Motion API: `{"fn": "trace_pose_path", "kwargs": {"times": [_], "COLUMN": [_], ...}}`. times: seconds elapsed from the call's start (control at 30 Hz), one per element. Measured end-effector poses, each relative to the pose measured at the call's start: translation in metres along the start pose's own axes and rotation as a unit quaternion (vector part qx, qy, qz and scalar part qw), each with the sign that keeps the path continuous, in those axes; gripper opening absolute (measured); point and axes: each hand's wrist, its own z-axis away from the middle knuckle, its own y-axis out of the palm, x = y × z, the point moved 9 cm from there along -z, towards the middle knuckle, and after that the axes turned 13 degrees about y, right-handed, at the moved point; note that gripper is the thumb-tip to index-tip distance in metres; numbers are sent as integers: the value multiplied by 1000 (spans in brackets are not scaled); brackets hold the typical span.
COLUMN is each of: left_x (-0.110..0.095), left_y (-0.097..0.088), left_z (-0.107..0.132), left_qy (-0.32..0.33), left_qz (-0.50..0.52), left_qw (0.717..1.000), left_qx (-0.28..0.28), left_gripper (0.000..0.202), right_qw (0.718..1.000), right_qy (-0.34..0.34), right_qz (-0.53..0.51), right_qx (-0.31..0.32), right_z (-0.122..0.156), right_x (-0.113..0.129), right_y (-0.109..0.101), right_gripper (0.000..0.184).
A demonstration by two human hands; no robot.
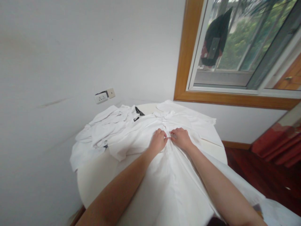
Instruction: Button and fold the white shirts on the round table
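Note:
A white shirt (174,175) lies spread over a round white table (94,179), its collar at the far side. Both my hands meet at the middle of the shirt's front. My left hand (158,141) is closed, fingers pinching the fabric at the front opening. My right hand (181,137) is closed too, pinching the same strip of fabric right beside the left. The fingertips almost touch. What sits between them is too small to make out.
A heap of other white garments (105,128) lies on the table's left part. A wall socket (101,98) is on the wall behind. A wood-framed window (235,53) is at the upper right, dark red floor (258,175) at the right.

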Motion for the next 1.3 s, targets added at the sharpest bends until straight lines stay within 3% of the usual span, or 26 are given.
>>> {"fn": "trace_pose_path", "kwargs": {"times": [0.27,0.47,0.63,1.03,1.2,1.3], "left_x": [-2,-1,4,6,7,8], "left_y": [-4,-1,6,3,1,-1], "left_z": [1,1,0,2,2,2], "left_qy": [-18,-30,-34,-40,-46,-49], "left_qz": [-1,-92,-82,-63,-56,-48], "left_qw": [1000,994,993,995,996,996], "left_qx": [-1,45,81,69,57,49], "left_gripper": [11,18,24,22,23,23], "right_qw": [995,997,996,997,993,966], "right_qy": [1,16,11,35,66,60], "right_qz": [98,69,87,65,-97,-252], "right_qx": [8,19,19,9,-19,-12], "right_z": [7,4,4,1,-4,-7], "right_x": [12,6,12,9,-2,-6], "right_y": [-5,-2,-1,0,-9,-4], "right_gripper": [27,29,25,26,21,21]}}
